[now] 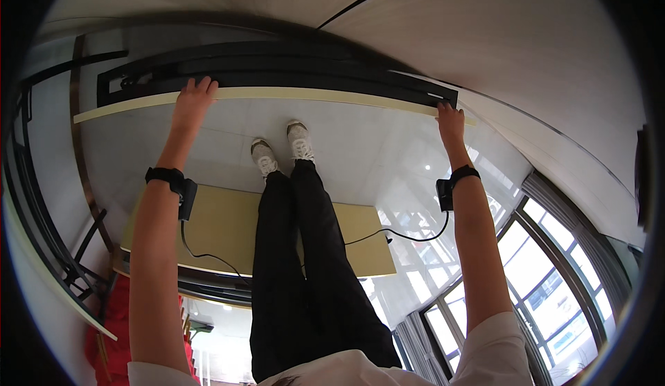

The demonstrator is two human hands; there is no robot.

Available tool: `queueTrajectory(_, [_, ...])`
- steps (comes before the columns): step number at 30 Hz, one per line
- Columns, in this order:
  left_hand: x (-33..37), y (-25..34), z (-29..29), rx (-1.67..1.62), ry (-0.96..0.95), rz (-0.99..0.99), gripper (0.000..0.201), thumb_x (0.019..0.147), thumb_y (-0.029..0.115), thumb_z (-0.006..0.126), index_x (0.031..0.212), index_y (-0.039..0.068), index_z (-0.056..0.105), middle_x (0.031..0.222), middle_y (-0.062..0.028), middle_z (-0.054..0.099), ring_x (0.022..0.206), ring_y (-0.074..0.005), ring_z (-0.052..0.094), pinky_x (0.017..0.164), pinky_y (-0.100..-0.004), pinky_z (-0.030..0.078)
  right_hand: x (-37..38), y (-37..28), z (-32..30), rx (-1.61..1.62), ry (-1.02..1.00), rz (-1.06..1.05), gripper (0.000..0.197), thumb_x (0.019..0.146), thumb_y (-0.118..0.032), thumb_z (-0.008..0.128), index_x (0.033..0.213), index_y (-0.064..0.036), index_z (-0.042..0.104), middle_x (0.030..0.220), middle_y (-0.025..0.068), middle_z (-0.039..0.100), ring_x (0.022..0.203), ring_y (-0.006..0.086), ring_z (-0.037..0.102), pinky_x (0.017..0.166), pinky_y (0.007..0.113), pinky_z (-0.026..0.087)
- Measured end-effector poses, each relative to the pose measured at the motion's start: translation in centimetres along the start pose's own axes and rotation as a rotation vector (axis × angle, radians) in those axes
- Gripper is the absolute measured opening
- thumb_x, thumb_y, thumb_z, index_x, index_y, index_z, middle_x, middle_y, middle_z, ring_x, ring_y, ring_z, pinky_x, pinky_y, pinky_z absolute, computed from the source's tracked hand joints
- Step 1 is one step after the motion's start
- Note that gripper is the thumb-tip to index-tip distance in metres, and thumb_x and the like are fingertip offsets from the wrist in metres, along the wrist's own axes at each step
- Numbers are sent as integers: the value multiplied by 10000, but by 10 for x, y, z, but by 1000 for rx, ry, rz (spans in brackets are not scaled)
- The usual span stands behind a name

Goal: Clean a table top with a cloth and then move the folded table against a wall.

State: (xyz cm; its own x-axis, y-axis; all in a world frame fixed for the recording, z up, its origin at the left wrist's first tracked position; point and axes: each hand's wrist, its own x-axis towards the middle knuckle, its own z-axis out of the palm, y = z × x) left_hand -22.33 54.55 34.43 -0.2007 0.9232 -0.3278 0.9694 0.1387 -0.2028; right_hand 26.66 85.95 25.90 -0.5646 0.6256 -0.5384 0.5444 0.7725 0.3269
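Observation:
In front of me a long folding table stands on its edge, with a pale cream tabletop [305,94] and a black metal frame [277,64] folded against its far side. My left hand [197,95] is closed over the tabletop's upper edge, left of its middle, fingers bent toward the frame. Near the right end, my right hand [451,117] grips the same edge, close to the frame's corner. The fingertips of both hands are partly hidden behind the edge. Each forearm wears a black strap with a small box and a cable.
Against the left wall leans a similar table with a black frame [31,178]. Behind my legs stands a low yellowish cabinet [218,220]. Red fabric [119,310] lies at lower left. A pale wall panel [526,46] rises beyond the table; windows [554,303] are at right.

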Motion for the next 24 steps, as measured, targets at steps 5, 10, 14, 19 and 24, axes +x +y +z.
queueTrajectory(5, [-1,-6,2,0,49,45,378,693,255,701,968,88,502,886,-28,507,814,-220,542,701,-309,521,-2,0,-1,-9,109,-55,125,796,-182,605,908,-135,574,761,36,586,697,208,623,684,365,463])
queueTrajectory(10, [-3,-4,3,33,32,66,374,694,264,697,958,90,499,889,-27,502,818,-208,537,695,-299,516,-10,-1,1,15,122,-49,95,845,-132,499,893,-134,581,736,31,577,686,202,624,687,373,469])
queueTrajectory(14, [-7,-3,2,35,60,98,369,697,266,691,957,90,496,884,-25,495,842,-199,531,699,-301,512,-18,0,4,14,135,-46,93,832,-122,507,887,-133,580,726,29,574,679,199,622,680,371,471])
queueTrajectory(19, [-8,-3,0,21,13,129,372,697,258,690,964,88,495,899,-24,500,856,-198,531,707,-301,512,-25,-1,8,1,119,-36,71,824,-111,504,840,-139,568,721,25,571,668,191,614,652,353,463])
queueTrajectory(24, [-7,-3,-4,3,4,132,382,685,216,718,972,88,501,954,-31,526,898,-207,539,719,-302,517,-27,1,11,9,52,-7,196,753,-188,652,913,-134,553,785,31,578,728,206,622,704,371,481])
